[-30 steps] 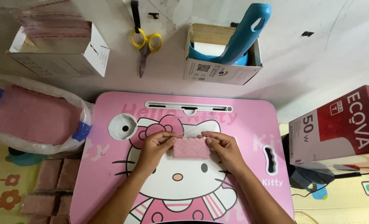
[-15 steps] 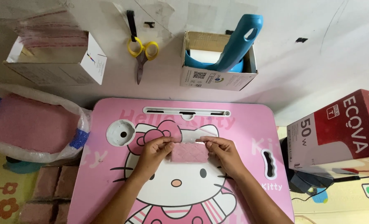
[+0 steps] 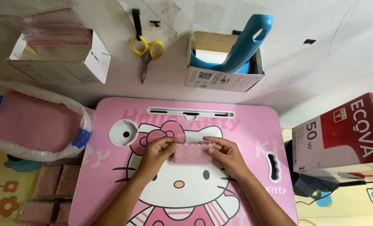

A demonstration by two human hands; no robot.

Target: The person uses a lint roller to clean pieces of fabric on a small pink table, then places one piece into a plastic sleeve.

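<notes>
- Filling most of the lower view, a pink lap table (image 3: 253, 138) printed with a cartoon cat face serves as the work surface; its flat top sits right under the hands, so the small piece can lie on it while being handled.
- To the left, a clear plastic bag of pink cloth (image 3: 31, 125) lies open beside the table, within easy reach of the left arm, with a stack of similar pink pieces (image 3: 48, 192) on the floor mat below it.
- At the right edge, a red and white carton (image 3: 345, 134) rests tilted on the floor, well apart from the hands.
- Beyond the table, an open cardboard box (image 3: 60, 58) holding thin pinkish sheets and a second box with a blue-handled tool (image 3: 245, 46) stand against the far side, openings up so their contents stay reachable.
- Between those boxes, yellow-handled scissors (image 3: 146, 52) lie closed, blades pointing toward the table.
- The left hand (image 3: 159, 152) pinches the left end of a small pink quilted cloth pad (image 3: 192, 154), thumb and fingertips closed on its edge.
- The right hand (image 3: 224, 152) grasps the right end likewise, so the pad is stretched flat between both hands, at the middle of the table over the cat's face, seemingly just above or on the surface.
</notes>
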